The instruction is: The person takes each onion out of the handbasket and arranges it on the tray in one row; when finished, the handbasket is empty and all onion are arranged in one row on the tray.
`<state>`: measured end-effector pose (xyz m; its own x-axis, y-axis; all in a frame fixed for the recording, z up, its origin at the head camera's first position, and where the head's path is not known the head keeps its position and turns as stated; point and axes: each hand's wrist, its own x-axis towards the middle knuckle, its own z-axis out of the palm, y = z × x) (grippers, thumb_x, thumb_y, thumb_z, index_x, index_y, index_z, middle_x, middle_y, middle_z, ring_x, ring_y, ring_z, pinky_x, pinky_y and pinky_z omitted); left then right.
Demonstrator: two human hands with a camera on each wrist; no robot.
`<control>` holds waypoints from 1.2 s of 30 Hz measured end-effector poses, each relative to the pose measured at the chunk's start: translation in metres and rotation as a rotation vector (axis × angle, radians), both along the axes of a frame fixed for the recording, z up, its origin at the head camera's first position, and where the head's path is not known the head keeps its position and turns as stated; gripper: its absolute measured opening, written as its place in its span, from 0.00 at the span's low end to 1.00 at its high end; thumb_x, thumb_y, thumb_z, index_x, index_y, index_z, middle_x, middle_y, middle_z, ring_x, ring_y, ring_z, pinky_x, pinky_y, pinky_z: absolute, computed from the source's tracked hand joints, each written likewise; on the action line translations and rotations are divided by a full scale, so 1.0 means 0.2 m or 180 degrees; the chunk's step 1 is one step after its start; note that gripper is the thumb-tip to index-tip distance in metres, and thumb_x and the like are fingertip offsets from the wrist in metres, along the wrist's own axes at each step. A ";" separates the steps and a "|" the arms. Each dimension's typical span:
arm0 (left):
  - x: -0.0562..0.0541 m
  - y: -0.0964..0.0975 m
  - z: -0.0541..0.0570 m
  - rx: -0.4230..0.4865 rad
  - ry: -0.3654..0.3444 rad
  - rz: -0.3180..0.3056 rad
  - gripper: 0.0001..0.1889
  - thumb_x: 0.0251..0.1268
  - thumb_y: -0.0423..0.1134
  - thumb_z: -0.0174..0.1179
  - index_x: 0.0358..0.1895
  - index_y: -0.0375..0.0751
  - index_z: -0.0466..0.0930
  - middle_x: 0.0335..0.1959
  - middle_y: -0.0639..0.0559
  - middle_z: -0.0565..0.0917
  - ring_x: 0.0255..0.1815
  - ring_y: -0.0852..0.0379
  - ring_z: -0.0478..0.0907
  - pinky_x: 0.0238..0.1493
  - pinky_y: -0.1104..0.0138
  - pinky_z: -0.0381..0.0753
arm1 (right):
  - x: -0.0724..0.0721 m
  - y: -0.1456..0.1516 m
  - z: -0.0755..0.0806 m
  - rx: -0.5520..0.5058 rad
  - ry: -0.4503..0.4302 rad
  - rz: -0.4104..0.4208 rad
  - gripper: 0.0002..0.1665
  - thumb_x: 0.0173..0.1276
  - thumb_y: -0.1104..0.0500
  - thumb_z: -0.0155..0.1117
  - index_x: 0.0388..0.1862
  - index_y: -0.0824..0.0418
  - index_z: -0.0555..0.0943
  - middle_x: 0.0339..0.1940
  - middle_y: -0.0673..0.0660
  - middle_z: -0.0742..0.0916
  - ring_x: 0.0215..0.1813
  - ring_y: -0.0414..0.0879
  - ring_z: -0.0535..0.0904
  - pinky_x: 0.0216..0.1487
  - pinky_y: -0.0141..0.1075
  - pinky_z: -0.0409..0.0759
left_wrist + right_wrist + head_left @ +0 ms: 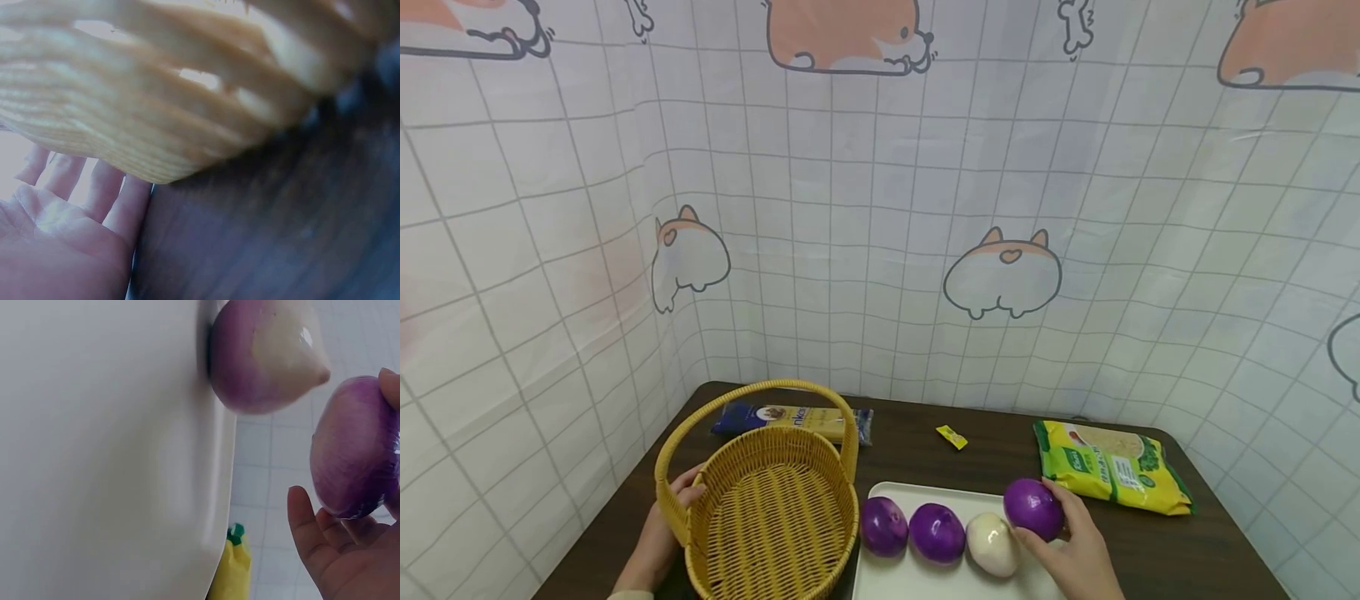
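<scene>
My right hand (1071,542) holds a glossy purple onion (1033,508) between thumb and fingers, just above the right part of a white tray (917,493). The right wrist view shows that same onion (353,447) off the tray, its side facing the camera. Along the tray lie a purple onion (883,527), another purple onion (937,533) and a cream-white onion (992,544). My left hand (666,521) touches the left outer side of a yellow woven basket (775,517) with a tall handle. In the left wrist view its fingers (103,187) lie straight against the weave.
Behind the basket lies a blue and yellow packet (805,421). A small yellow wrapped piece (952,437) is at the middle back of the dark table (910,433). At the back right rests a yellow-green Knorr bag (1112,467). A patterned curtain (880,208) surrounds the table.
</scene>
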<state>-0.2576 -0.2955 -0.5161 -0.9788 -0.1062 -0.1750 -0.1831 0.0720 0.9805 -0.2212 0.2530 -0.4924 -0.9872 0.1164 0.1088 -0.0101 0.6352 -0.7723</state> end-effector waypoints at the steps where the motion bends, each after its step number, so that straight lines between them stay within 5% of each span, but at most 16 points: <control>1: 0.00 0.00 0.00 -0.0001 0.0008 -0.0005 0.32 0.77 0.48 0.46 0.77 0.39 0.53 0.74 0.37 0.59 0.55 0.63 0.74 0.50 0.69 0.78 | 0.00 0.01 0.00 -0.0021 -0.0053 -0.0016 0.54 0.55 0.38 0.73 0.74 0.58 0.61 0.70 0.67 0.67 0.62 0.62 0.72 0.56 0.53 0.77; 9: -0.01 0.00 -0.02 0.0130 0.0064 0.0028 0.30 0.76 0.49 0.47 0.76 0.42 0.55 0.73 0.40 0.61 0.54 0.64 0.76 0.50 0.68 0.78 | 0.03 0.09 -0.03 -0.0098 -0.0338 -0.0088 0.56 0.56 0.36 0.71 0.76 0.58 0.58 0.70 0.70 0.65 0.61 0.68 0.73 0.52 0.52 0.80; 21: -0.02 -0.01 -0.03 0.0104 0.0046 0.0014 0.30 0.77 0.47 0.46 0.76 0.41 0.54 0.73 0.40 0.61 0.54 0.65 0.75 0.50 0.68 0.78 | 0.03 0.20 -0.07 0.0247 -0.0657 -0.0020 0.57 0.55 0.35 0.71 0.73 0.64 0.60 0.66 0.77 0.68 0.59 0.70 0.73 0.51 0.55 0.79; 36: -0.02 -0.01 -0.05 0.0077 0.0066 0.0050 0.30 0.77 0.47 0.46 0.76 0.41 0.54 0.73 0.39 0.60 0.53 0.67 0.75 0.49 0.70 0.77 | 0.03 0.23 -0.11 0.0437 -0.0775 0.0224 0.61 0.44 0.35 0.79 0.70 0.65 0.66 0.63 0.72 0.74 0.59 0.68 0.74 0.51 0.58 0.78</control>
